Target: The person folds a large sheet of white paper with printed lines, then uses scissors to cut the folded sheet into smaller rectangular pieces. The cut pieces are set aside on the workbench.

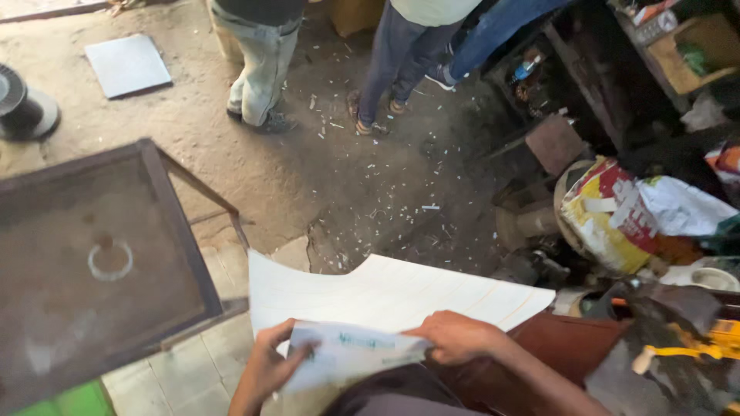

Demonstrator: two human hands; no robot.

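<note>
Floor: bare, dusty concrete (324, 177), cracked near the middle and strewn with small pale chips; square tiles show at the lower left.
Bench: dark metal-framed bench (92, 262) at left, its top worn and dull, marked by a pale ring.
Large sheet: wide, stiff white sheet (385, 296), smooth, with faint ruled lines and a notched upper edge, held low in the centre of the view above the floor.
Small paper: crumpled white paper (347, 354) with faint bluish print, lying over the near edge of the large sheet, between both hands.
Left hand: left hand (270, 362), fingers curled and closed on the left end of the small paper.
Right hand: right hand (455, 337), fingers folded down on the right end of the small paper and the sheet beneath.
Surroundings: printed woven sack (617, 216), bulging, at right; yellow tool (694, 347) amid dark clutter below it; grey flat slab (127, 65) on the floor at upper left.
Bystanders: legs of other people (262, 69) stand at the top, well apart from the sheet.
</note>
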